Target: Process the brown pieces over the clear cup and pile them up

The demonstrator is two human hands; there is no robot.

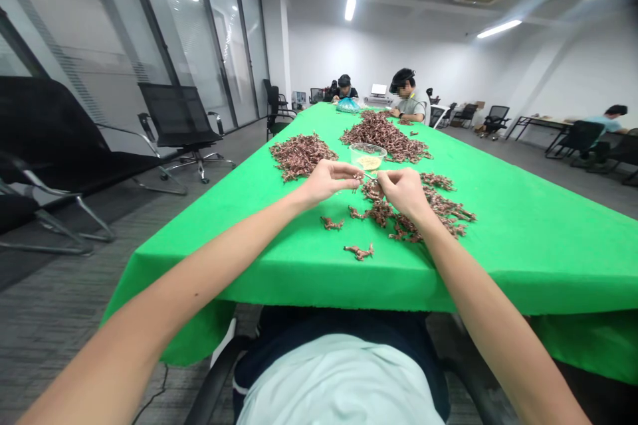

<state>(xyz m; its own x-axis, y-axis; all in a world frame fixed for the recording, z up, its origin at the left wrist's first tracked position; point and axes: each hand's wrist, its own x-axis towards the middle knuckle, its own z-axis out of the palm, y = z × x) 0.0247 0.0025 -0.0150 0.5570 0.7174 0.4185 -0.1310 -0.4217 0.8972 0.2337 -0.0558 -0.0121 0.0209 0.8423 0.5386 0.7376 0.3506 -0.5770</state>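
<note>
My left hand (327, 179) and my right hand (403, 191) meet over the green tablecloth (523, 232), fingers pinched together on a small brown twig-like piece (367, 176) held between them. Just beyond my fingertips stands a clear plastic bowl (367, 155) with pale yellow bits inside. Under my right hand lies a scattered pile of brown pieces (438, 209). A few loose brown pieces (359, 252) lie nearer to me.
Larger brown heaps lie at the left (302, 154) and further back (386, 136). Two people (409, 103) sit at the table's far end, another person (608, 121) at a desk on the right. Black office chairs (182, 123) stand along the glass wall on the left.
</note>
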